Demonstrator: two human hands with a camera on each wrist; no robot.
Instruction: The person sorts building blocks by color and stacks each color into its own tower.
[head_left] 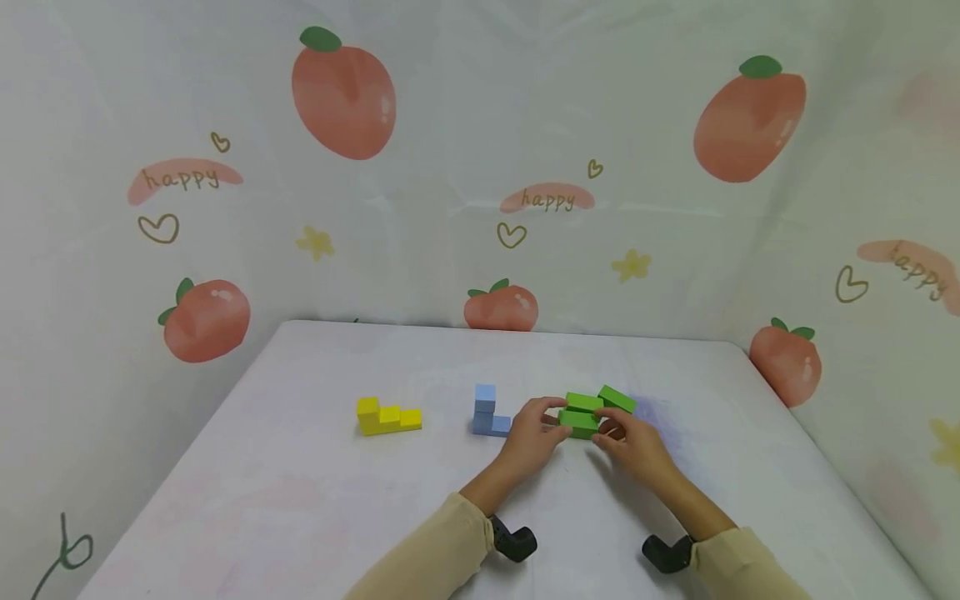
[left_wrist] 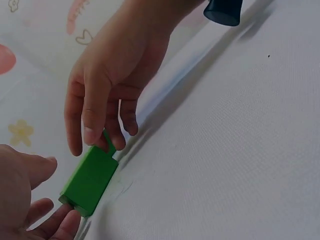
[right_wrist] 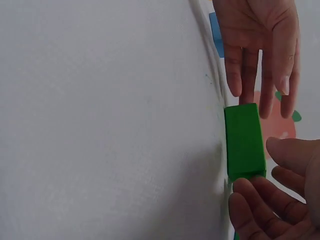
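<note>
Several green blocks lie together: a front block (head_left: 579, 426) (left_wrist: 91, 182) (right_wrist: 244, 140), another right behind it (head_left: 583, 402), and one turned at an angle (head_left: 617, 399) at the back right. My left hand (head_left: 531, 437) (left_wrist: 20, 192) has its fingertips at the left end of the front block, thumb spread apart from the fingers. At the right end is my right hand (head_left: 636, 443) (right_wrist: 290, 200), its fingers loosely bent with their tips against the block. Neither hand wraps round a block. The right hand partly covers the angled block's near side.
Left of my left hand stands an L-shaped blue block group (head_left: 485, 408), its lower right end close to the fingers. Farther left are yellow blocks (head_left: 370, 415) shaped like steps. The white table (head_left: 300, 500) meets a fruit-patterned curtain (head_left: 420, 208) at the back.
</note>
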